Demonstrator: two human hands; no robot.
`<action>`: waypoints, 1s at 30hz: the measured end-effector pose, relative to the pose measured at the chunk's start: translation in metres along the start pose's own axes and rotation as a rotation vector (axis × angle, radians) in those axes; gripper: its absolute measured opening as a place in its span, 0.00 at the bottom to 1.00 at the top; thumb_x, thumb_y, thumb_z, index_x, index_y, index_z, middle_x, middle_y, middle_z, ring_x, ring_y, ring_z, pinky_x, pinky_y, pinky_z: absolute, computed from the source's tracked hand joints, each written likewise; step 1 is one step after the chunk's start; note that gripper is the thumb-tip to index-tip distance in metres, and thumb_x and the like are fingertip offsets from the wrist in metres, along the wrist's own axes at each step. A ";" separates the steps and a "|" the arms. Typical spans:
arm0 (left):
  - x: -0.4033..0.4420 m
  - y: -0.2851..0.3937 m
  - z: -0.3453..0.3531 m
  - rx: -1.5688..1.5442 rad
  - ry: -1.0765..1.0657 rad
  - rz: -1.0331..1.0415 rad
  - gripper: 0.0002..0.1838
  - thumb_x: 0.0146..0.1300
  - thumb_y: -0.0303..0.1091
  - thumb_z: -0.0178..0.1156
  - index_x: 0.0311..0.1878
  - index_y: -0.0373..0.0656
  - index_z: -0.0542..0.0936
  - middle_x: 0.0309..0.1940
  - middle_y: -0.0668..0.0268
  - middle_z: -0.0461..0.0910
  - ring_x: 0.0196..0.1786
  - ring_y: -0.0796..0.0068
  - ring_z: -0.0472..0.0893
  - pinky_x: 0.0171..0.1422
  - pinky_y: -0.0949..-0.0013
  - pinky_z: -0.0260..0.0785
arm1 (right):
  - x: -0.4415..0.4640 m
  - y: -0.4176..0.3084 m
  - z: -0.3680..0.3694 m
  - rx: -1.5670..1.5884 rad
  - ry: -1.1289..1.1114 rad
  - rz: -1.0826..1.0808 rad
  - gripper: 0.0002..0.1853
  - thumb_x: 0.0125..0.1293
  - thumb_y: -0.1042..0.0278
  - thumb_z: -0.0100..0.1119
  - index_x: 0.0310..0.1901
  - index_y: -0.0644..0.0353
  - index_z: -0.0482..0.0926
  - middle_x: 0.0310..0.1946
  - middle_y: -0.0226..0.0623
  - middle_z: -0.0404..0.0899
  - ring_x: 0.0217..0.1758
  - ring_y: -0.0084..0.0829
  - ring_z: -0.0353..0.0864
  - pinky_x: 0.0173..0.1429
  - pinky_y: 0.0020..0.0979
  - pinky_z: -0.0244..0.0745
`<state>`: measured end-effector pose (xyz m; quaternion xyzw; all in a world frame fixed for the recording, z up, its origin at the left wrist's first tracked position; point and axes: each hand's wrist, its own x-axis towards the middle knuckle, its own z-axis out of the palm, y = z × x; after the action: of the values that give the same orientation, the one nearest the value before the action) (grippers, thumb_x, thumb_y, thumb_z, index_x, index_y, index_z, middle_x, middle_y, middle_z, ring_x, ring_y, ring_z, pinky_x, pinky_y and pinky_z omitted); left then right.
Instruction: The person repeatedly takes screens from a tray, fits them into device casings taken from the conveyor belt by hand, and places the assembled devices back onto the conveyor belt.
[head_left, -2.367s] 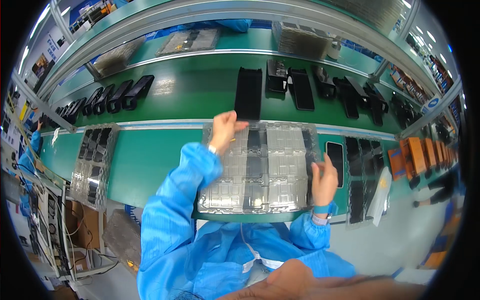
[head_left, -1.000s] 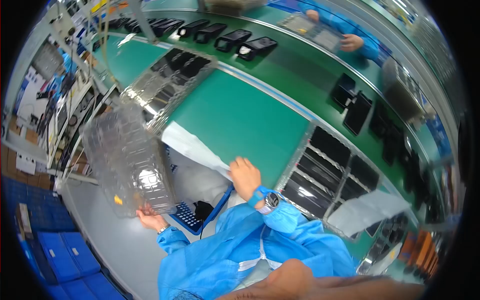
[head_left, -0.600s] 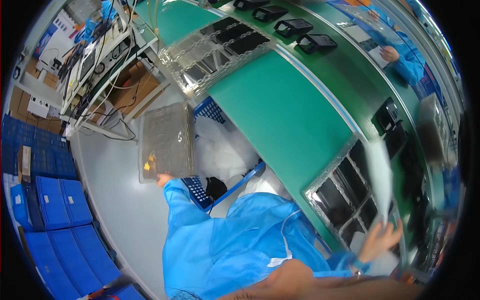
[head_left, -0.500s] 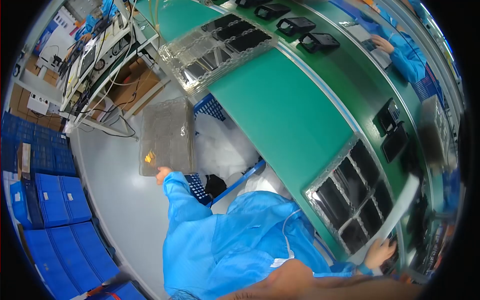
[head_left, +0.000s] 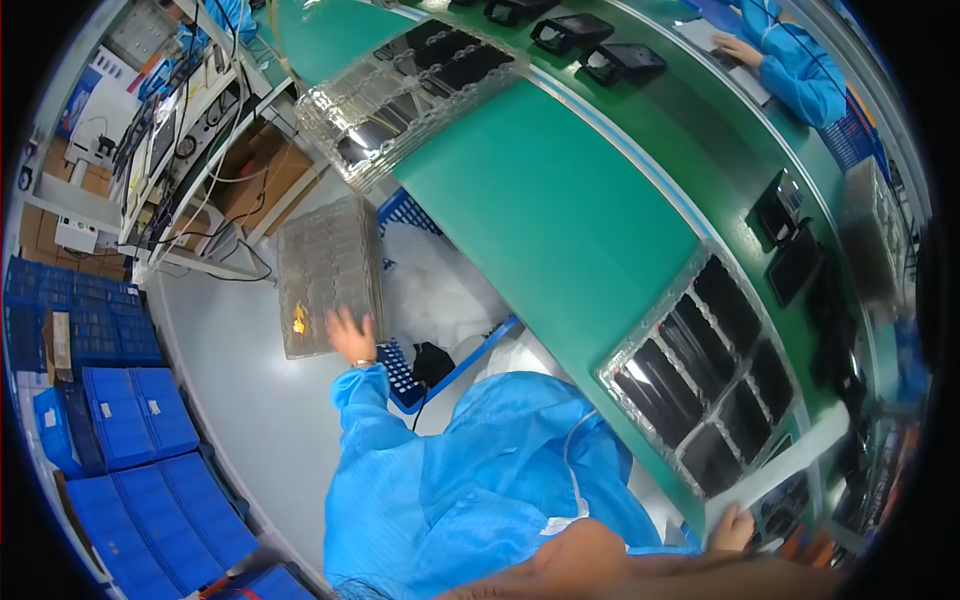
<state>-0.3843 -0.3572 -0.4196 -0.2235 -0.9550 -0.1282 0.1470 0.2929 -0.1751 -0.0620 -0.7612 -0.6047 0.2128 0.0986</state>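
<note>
My left hand (head_left: 352,338) is open, fingers spread, over the near right corner of a stack of clear plastic trays (head_left: 325,265). A small yellow mark shows on that stack. At the lower right, my right hand (head_left: 735,528) has its fingers curled at the lower edge of a long white strip (head_left: 785,465), seemingly gripping it; its material is unclear. Close by, a clear blister tray (head_left: 690,447) with several dark, flat, glossy pieces lies on the green table (head_left: 560,190).
More blister trays (head_left: 400,100) lie at the table's far end. Black plastic housings (head_left: 620,62) stand on the green belt. A blue basket (head_left: 405,212) holds white bags. Blue bins (head_left: 150,500) line the left. Across the belt is a co-worker's sleeve (head_left: 800,75).
My left hand has moved right and opened its fingers on the tray stack. My right hand has shifted down and left, and the white strip has tilted flatter.
</note>
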 end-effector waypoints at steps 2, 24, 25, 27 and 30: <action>-0.002 0.014 0.005 0.169 -0.152 -0.005 0.30 0.63 0.52 0.56 0.68 0.54 0.68 0.72 0.55 0.58 0.72 0.36 0.52 0.69 0.34 0.50 | -0.002 -0.022 0.001 0.344 -0.111 -0.039 0.12 0.67 0.67 0.52 0.38 0.70 0.76 0.25 0.39 0.78 0.28 0.25 0.75 0.32 0.31 0.70; -0.076 0.243 -0.192 -1.035 -0.649 0.581 0.50 0.41 0.41 0.77 0.69 0.43 0.64 0.72 0.42 0.48 0.73 0.40 0.54 0.72 0.51 0.55 | 0.030 -0.272 0.396 0.298 -0.837 -0.934 0.14 0.61 0.57 0.57 0.42 0.58 0.80 0.43 0.45 0.80 0.46 0.42 0.79 0.50 0.42 0.74; -0.083 0.240 -0.182 -0.987 -0.602 0.597 0.45 0.44 0.38 0.74 0.68 0.44 0.65 0.71 0.43 0.51 0.72 0.41 0.57 0.70 0.53 0.58 | 0.030 -0.270 0.399 0.327 -0.863 -0.852 0.14 0.62 0.57 0.57 0.43 0.58 0.80 0.44 0.45 0.80 0.47 0.42 0.79 0.51 0.42 0.73; -0.088 0.231 -0.145 -0.893 -0.489 0.626 0.37 0.50 0.30 0.67 0.66 0.44 0.67 0.69 0.45 0.57 0.69 0.43 0.63 0.67 0.56 0.64 | 0.033 -0.267 0.405 0.405 -0.908 -0.677 0.15 0.63 0.57 0.57 0.45 0.58 0.78 0.46 0.44 0.79 0.49 0.41 0.77 0.53 0.41 0.72; -0.076 0.194 -0.109 -0.689 -0.577 0.750 0.20 0.52 0.24 0.61 0.51 0.39 0.76 0.53 0.50 0.75 0.51 0.46 0.78 0.52 0.57 0.73 | 0.039 -0.262 0.406 0.568 -0.987 -0.361 0.17 0.64 0.58 0.57 0.48 0.59 0.76 0.48 0.43 0.77 0.53 0.40 0.75 0.57 0.40 0.70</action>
<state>-0.2044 -0.2521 -0.3098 -0.6069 -0.7152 -0.3047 -0.1650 -0.1101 -0.1161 -0.3250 -0.4013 -0.6182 0.6747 0.0404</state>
